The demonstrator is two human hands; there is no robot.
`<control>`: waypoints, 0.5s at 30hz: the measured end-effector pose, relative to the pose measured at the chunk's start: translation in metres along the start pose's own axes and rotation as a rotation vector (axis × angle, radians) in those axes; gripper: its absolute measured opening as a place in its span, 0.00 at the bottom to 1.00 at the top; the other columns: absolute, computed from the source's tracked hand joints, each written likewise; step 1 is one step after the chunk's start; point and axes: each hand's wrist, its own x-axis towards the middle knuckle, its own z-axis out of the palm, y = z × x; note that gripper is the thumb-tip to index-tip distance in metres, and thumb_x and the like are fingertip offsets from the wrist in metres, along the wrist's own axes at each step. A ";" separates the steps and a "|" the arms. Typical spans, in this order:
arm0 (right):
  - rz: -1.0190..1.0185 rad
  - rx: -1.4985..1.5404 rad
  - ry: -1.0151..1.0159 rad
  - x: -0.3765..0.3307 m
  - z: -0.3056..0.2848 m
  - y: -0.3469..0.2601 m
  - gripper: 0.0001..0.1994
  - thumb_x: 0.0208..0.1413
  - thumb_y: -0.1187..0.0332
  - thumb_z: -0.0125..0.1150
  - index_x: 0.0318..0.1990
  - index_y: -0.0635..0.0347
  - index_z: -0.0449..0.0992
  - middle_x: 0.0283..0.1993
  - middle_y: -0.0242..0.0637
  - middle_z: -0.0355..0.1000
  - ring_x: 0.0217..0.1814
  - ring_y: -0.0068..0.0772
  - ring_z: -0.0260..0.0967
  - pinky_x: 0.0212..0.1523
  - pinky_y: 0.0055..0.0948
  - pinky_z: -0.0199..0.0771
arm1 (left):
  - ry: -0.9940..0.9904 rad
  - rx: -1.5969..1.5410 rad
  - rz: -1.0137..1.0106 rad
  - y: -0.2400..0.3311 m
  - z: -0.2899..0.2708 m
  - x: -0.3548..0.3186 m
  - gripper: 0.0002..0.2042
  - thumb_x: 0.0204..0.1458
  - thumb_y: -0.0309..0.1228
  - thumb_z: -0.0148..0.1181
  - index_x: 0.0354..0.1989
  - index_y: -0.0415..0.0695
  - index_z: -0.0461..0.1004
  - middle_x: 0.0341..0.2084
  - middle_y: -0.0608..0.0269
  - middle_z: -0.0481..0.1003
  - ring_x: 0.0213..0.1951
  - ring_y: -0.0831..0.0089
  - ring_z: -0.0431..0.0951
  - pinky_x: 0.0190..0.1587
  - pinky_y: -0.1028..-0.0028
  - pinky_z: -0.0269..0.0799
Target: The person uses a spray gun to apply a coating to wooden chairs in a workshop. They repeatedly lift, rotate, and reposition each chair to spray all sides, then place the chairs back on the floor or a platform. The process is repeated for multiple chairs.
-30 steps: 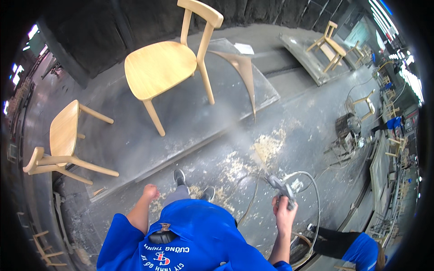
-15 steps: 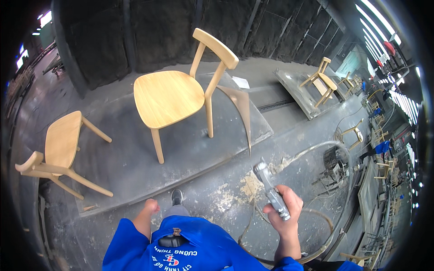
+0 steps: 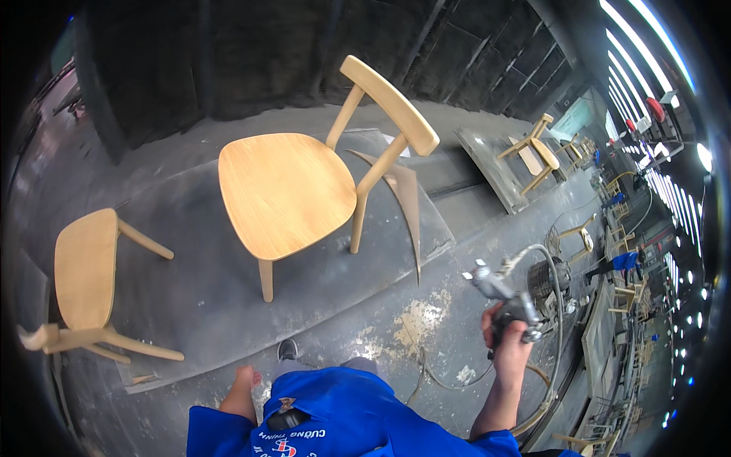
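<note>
My right hand [image 3: 509,335] is closed around the grip of a metal spray gun [image 3: 495,286], with a grey hose [image 3: 560,289] looping beside it. The gun is held up, to the right of a light wooden chair [image 3: 285,194] and apart from it. That chair stands upright on a low grey platform [image 3: 213,312], its curved backrest toward the right. My left hand [image 3: 245,376] hangs low by my body, fingers curled in, with no object showing in it. Nearest on that side is a second wooden chair [image 3: 85,270], upright at the platform's left end.
A thin brown triangular sheet [image 3: 402,190] lies beside the chair's rear leg. Dark panelled walls [image 3: 266,61] rise behind. Another platform [image 3: 487,171] bears a wooden chair [image 3: 537,152] farther right. A dark round pot-like object [image 3: 544,278] stands on the floor, and a person in blue [image 3: 624,261] is beyond.
My right hand has moved right and slightly up, turning the spray gun so its head tilts up and left. My view has shifted; both near chairs look unmoved on the platform.
</note>
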 end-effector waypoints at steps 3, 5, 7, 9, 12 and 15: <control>0.074 0.026 0.210 0.022 -0.027 0.023 0.36 0.59 0.28 0.45 0.40 0.60 0.69 0.27 0.34 0.70 0.17 0.16 0.58 0.16 0.18 0.54 | 0.045 0.095 0.027 0.023 0.007 -0.005 0.15 0.59 0.28 0.45 0.54 0.38 0.67 0.36 0.42 0.77 0.28 0.54 0.80 0.30 0.55 0.77; 0.153 0.064 0.278 0.038 -0.048 0.047 0.37 0.60 0.28 0.42 0.41 0.60 0.69 0.27 0.34 0.70 0.16 0.17 0.57 0.16 0.18 0.53 | 0.084 0.179 0.057 0.041 0.019 -0.012 0.15 0.59 0.27 0.45 0.52 0.38 0.68 0.35 0.43 0.78 0.27 0.55 0.80 0.28 0.57 0.77; 0.231 0.124 0.295 0.052 -0.070 0.078 0.37 0.60 0.28 0.40 0.41 0.61 0.70 0.26 0.34 0.70 0.16 0.18 0.57 0.16 0.18 0.52 | 0.120 0.257 0.094 0.062 0.041 -0.020 0.14 0.59 0.27 0.46 0.50 0.37 0.69 0.33 0.44 0.78 0.27 0.55 0.80 0.28 0.57 0.77; 0.293 0.153 0.281 0.069 -0.092 0.115 0.36 0.62 0.30 0.40 0.41 0.61 0.70 0.26 0.34 0.70 0.16 0.18 0.57 0.16 0.18 0.52 | 0.121 0.274 0.122 0.084 0.068 -0.031 0.13 0.59 0.28 0.47 0.49 0.36 0.71 0.33 0.45 0.78 0.27 0.57 0.80 0.28 0.57 0.78; 0.402 0.287 0.238 0.105 -0.123 0.171 0.37 0.62 0.30 0.40 0.41 0.62 0.70 0.26 0.35 0.71 0.16 0.19 0.57 0.16 0.18 0.52 | 0.106 0.197 0.228 0.112 0.119 -0.064 0.13 0.60 0.29 0.48 0.48 0.36 0.72 0.33 0.47 0.79 0.27 0.59 0.81 0.29 0.58 0.79; 0.578 0.450 0.198 0.142 -0.146 0.211 0.36 0.64 0.31 0.41 0.42 0.64 0.71 0.26 0.37 0.71 0.16 0.19 0.57 0.16 0.19 0.53 | 0.095 0.250 0.308 0.128 0.176 -0.120 0.13 0.61 0.30 0.48 0.50 0.36 0.72 0.34 0.49 0.79 0.29 0.62 0.81 0.31 0.60 0.80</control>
